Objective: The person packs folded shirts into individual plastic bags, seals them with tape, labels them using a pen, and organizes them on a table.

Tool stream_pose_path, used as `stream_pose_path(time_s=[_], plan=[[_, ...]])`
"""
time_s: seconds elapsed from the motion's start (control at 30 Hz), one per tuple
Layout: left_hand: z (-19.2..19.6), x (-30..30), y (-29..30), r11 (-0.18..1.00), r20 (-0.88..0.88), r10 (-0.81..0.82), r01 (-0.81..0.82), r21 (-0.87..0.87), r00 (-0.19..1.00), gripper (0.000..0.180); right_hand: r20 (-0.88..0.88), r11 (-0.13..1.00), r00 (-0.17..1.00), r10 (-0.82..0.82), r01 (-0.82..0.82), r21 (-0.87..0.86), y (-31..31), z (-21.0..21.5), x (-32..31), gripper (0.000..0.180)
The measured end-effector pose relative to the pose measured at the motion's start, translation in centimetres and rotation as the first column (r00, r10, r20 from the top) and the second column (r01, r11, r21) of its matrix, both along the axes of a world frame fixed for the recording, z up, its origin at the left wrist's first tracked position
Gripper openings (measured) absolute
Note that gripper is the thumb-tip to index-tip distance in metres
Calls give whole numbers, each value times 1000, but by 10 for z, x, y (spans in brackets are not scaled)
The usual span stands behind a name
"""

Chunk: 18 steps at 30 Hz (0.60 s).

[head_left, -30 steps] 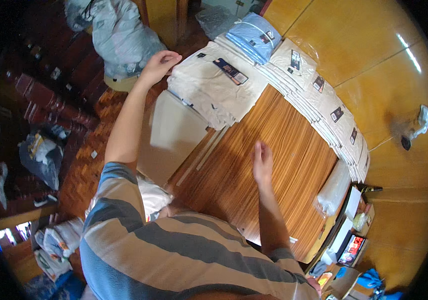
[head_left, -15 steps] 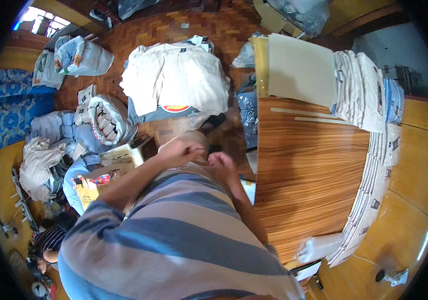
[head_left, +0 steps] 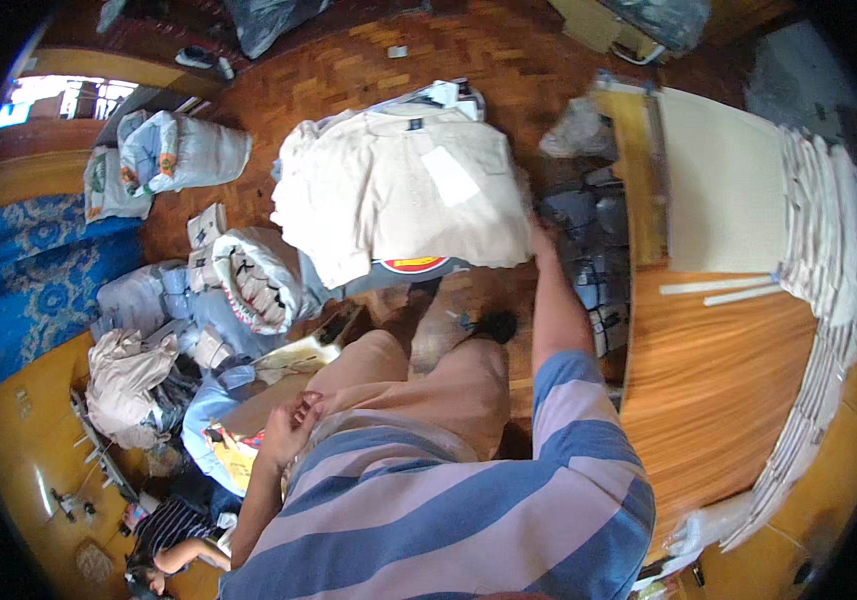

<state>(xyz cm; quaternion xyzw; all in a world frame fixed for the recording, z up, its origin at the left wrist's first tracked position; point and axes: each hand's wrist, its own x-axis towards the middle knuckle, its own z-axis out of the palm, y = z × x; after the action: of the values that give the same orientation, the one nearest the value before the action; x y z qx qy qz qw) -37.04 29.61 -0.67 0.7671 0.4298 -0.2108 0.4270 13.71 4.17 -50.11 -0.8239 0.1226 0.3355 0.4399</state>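
Observation:
A stack of folded cream garments (head_left: 399, 190) lies on a pile on the parquet floor in front of me. My right arm stretches forward, and my right hand (head_left: 543, 243) grips the stack's lower right edge, its fingers partly hidden under the cloth. A red and yellow round print (head_left: 415, 265) shows just beneath the stack. My left hand (head_left: 295, 426) rests by my left thigh with its fingers curled and nothing in it. I wear a blue and lilac striped shirt and tan trousers.
A wooden table (head_left: 719, 390) stands at my right, with a cream board (head_left: 724, 185) and rows of folded white garments (head_left: 829, 230) along its far edge. Plastic bags of clothes (head_left: 259, 275) crowd the floor at left. Another person (head_left: 174, 540) sits at the lower left.
Both hands were together in front of my chest. My right hand has reached forward to the cream stack, and my left hand has dropped to my thigh. The view has shifted toward the floor pile.

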Motion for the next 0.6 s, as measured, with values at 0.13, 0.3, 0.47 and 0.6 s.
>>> stream_pose_path(time_s=[0.13,0.3,0.47,0.6], plan=[[15,-47,-47,970,-127,222,-233,-72,967,29,-36,961,964,264,-266,-76,33,75,-14,61],[7,0,30,1000,-7,-4,4,-23,1000,30,109,960,964,243,-223,-168,21,80,1,64],[40,53,49,996,227,68,-54,-64,972,32,280,996,956,90,-83,-36,79,196,-6,51],[140,143,73,789,438,-497,180,587,749,55,789,386,419,450,-888,251,183,512,-133,20]])
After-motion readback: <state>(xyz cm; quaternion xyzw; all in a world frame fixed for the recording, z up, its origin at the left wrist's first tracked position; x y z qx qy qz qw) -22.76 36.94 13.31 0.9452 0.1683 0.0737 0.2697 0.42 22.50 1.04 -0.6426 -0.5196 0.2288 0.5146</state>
